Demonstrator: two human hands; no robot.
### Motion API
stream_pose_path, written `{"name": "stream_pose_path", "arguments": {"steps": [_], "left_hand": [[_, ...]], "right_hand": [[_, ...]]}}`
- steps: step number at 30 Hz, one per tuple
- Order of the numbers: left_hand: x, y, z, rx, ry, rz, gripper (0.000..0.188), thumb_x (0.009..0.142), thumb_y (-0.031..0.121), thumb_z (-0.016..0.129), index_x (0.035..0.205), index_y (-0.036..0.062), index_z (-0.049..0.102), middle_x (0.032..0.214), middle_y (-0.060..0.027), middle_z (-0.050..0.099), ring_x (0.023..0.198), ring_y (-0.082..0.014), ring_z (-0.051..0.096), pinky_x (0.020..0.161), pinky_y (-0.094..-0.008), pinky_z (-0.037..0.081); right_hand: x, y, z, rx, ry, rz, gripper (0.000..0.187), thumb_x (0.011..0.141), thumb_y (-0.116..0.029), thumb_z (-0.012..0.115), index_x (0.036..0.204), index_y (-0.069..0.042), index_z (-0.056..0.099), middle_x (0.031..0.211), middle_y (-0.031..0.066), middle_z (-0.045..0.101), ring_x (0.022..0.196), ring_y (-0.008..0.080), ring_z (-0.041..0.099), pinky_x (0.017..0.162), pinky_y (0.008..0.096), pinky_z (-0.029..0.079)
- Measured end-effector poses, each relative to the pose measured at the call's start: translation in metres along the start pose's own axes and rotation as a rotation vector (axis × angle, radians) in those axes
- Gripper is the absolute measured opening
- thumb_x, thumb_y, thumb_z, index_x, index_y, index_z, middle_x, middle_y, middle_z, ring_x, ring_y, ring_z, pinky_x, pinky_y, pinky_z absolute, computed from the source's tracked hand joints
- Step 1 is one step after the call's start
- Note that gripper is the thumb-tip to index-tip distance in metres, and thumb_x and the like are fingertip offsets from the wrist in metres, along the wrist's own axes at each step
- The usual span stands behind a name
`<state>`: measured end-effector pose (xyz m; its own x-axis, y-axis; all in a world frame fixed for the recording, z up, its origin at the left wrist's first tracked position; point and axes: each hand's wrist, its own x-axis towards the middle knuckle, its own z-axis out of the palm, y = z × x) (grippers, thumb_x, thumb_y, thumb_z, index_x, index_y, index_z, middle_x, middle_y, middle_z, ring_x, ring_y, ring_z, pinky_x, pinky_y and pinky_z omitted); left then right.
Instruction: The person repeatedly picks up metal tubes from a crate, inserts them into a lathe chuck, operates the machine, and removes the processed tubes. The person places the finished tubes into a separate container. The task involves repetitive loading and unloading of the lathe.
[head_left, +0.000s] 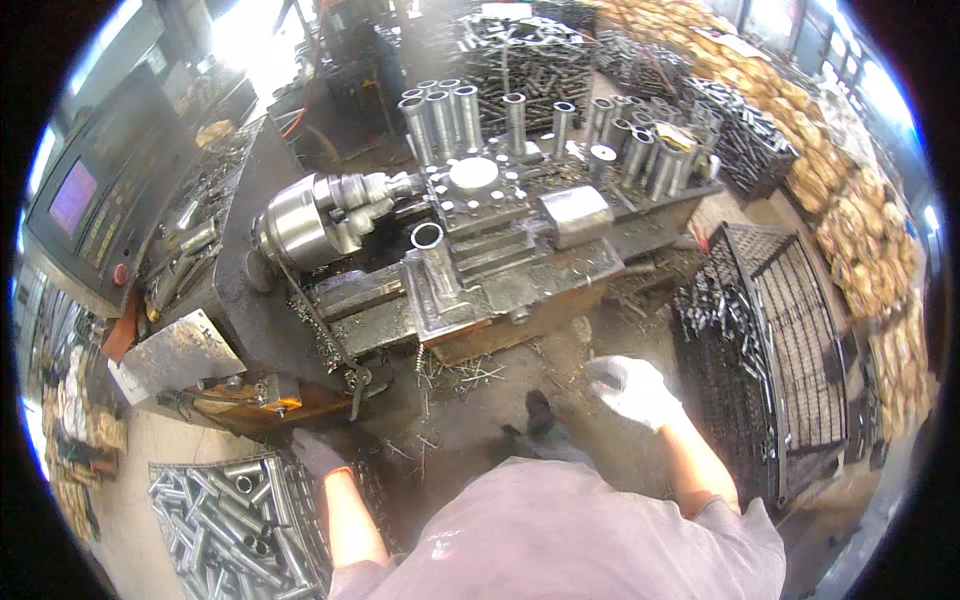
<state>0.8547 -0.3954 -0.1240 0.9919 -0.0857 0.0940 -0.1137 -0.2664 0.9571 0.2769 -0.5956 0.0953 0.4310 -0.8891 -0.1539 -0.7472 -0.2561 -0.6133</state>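
At the lathe [330, 225], my gloved left hand [316, 453] reaches the crate of steel tubes [225, 525], grip hidden; my right hand [632, 390] hangs loosely open, empty.

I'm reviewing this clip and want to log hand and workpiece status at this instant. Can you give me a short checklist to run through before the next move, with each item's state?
1. Left hand at the crate of metal tubes: ok, the gloved hand is at the crate's upper edge.
2. Left hand gripping a tube: cannot tell, the fingers are dark and partly hidden.
3. Right hand free: ok, the white glove looks empty, held above the floor.
4. Both hands clear of the lathe chuck: ok, both are well away.
5. Part seated in the chuck: ok, a metal piece sits in it.
6. Wire basket within reach of the right hand: ok, it stands just beside it.
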Motion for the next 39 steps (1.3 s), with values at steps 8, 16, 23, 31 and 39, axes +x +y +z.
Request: {"name": "stream_pose_path", "arguments": {"steps": [8, 16, 23, 31, 39], "left_hand": [[0.060, -0.031, -0.003, 0.643, 0.075, 0.200, 0.048, 0.115, 0.026, 0.040, 0.152, -0.0038, 0.051, 0.163, -0.0253, 0.047, 0.152, -0.0388, 0.043, 0.127, -0.0393, 0.034], [0.025, 0.056, 0.042, -0.359, -0.025, -0.485, 0.047, 0.108, 0.033, 0.053, 0.146, 0.0064, 0.058, 0.127, -0.0178, 0.065, 0.113, -0.0316, 0.063, 0.098, -0.0407, 0.049], [-0.158, 0.210, 0.223, 0.156, -0.864, 0.345, 0.097, 0.088, 0.010, 0.085, 0.167, 0.0078, 0.028, 0.148, -0.0194, 0.059, 0.137, -0.0317, 0.059, 0.110, -0.0404, 0.051], [-0.136, 0.282, 0.269, -0.009, -0.629, 0.392, 0.067, 0.079, 0.015, 0.095, 0.136, 0.0028, 0.060, 0.122, -0.0120, 0.074, 0.107, -0.0231, 0.074, 0.095, -0.0366, 0.060], [-0.038, 0.310, 0.314, -0.167, -0.302, 0.717, 0.037, 0.088, 0.008, 0.084, 0.120, 0.0010, 0.066, 0.113, -0.0138, 0.069, 0.102, -0.0270, 0.069, 0.092, -0.0391, 0.057]], "right_hand": [[0.163, 0.005, -0.059, -0.002, 0.027, -0.311, 0.037, 0.092, -0.028, 0.075, 0.125, -0.012, 0.076, 0.121, 0.0145, 0.077, 0.107, 0.0336, 0.075, 0.096, 0.0409, 0.060], [0.295, -0.007, -0.146, 0.113, 0.161, -0.584, 0.032, 0.087, -0.006, 0.080, 0.118, -0.005, 0.077, 0.106, 0.0123, 0.080, 0.090, 0.0228, 0.080, 0.084, 0.0342, 0.065], [0.445, -0.106, -0.168, 0.158, 0.077, -0.755, 0.031, 0.096, -0.022, 0.072, 0.123, -0.007, 0.077, 0.119, 0.0142, 0.079, 0.105, 0.0270, 0.078, 0.096, 0.0371, 0.061], [0.538, -0.195, -0.119, -0.317, -0.191, -0.982, 0.040, 0.093, -0.028, 0.068, 0.127, -0.007, 0.073, 0.117, 0.0192, 0.077, 0.108, 0.0376, 0.074, 0.098, 0.0463, 0.058], [0.579, -0.238, -0.039, -0.685, -0.494, -0.708, 0.064, 0.082, -0.044, 0.078, 0.132, -0.005, 0.070, 0.113, 0.0206, 0.078, 0.102, 0.0362, 0.076, 0.092, 0.0442, 0.060]]}}
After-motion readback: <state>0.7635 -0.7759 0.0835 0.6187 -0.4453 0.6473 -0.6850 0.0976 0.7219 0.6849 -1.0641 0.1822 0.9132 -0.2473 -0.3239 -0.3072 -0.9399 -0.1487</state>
